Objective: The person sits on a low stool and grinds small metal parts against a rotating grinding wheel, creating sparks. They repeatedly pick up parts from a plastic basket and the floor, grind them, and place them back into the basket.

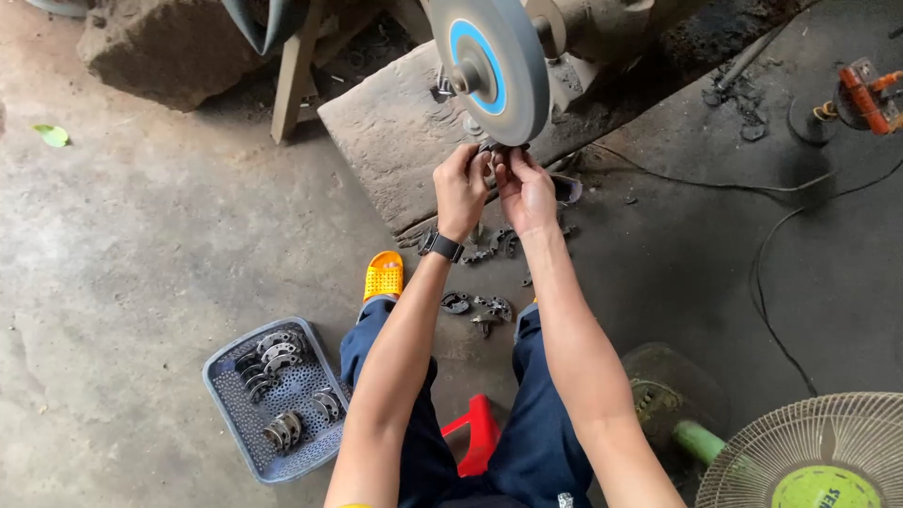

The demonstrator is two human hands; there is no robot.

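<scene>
A bare concrete floor [141,245] fills most of the view, with one large rough stone [155,47] at the top left. One flat stone slab [395,141] serves as the surface under the single grinding wheel [494,66], a grey disc with a blue ring round its hub, standing on edge. At the bottom right is one electric fan [814,456] with a pale wire guard and green centre. The person's two legs in dark blue trousers [536,414] straddle one red plastic stool [475,433], and one foot wears an orange perforated sandal [384,276].

To the left of the legs lies one grey perforated plastic basket [221,390]. In it are curved metal pieces [277,350], stacked on edge in about three clusters: one at the upper end, one at the right side, one near the lower end. An exact count of pieces cannot be made.

More loose metal parts [475,309] lie scattered on the floor between the feet and by the slab edge.

The left hand [461,188], with one black watch [441,246] at the wrist, and the right hand [527,188] meet just under the wheel's lower rim. Both grips are clamped together on one small metal piece [492,148], mostly hidden by the fingers, held up at the wheel's edge.

One black cable [781,245] winds across the floor at the right.
</scene>
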